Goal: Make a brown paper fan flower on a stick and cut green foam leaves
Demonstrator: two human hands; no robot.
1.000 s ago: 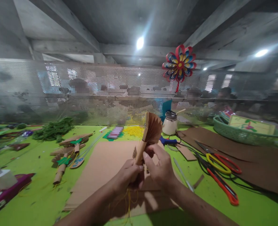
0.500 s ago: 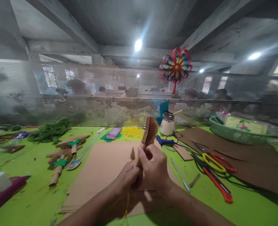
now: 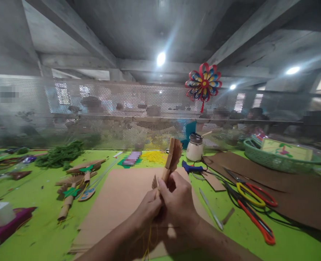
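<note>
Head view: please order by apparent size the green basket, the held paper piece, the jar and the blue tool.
1. Green basket
2. Paper piece and jar: too alike to rank
3. Blue tool

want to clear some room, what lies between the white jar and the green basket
In the head view, a brown sheet lies between the white jar and the green basket.
</note>
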